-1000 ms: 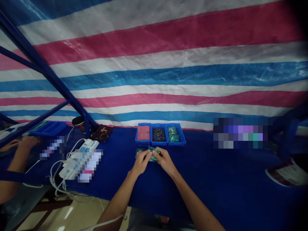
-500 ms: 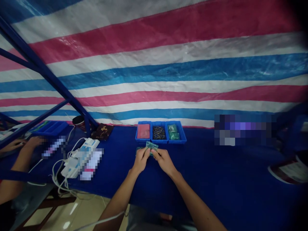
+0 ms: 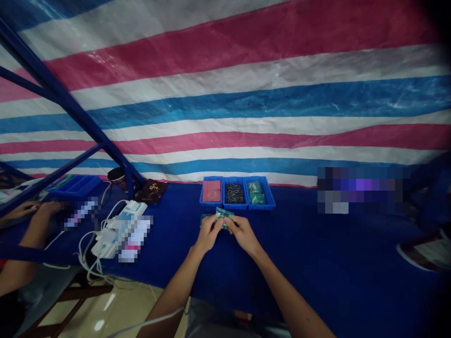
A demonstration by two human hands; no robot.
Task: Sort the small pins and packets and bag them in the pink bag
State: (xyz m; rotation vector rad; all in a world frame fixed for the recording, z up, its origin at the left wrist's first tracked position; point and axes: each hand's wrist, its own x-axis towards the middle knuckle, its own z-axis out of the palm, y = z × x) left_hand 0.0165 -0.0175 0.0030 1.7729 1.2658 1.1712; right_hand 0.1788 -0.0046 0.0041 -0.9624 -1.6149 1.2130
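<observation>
My left hand (image 3: 208, 232) and my right hand (image 3: 243, 232) meet over the blue table (image 3: 317, 253), both pinching a small green piece (image 3: 224, 215) that looks like a circuit board or a small bag. It is held slightly above the cloth, tilted. Another flat greenish piece (image 3: 204, 218) lies on the table just behind my left hand. Right behind the hands stand three small blue bins: one with pink sheets (image 3: 211, 191), one with dark pin-like parts (image 3: 234, 193), one with green pieces (image 3: 256, 193).
A white power strip with cables (image 3: 116, 225) lies at the left. A dark booklet (image 3: 151, 191) and a dark cup (image 3: 116, 176) sit near a blue frame post (image 3: 70, 110). Another person's hand (image 3: 45, 209) works at the far left. A striped tarp (image 3: 246, 94) hangs behind.
The green piece has been lifted a little off the table between my fingers. My view has shifted slightly; the hands stay in the same spot.
</observation>
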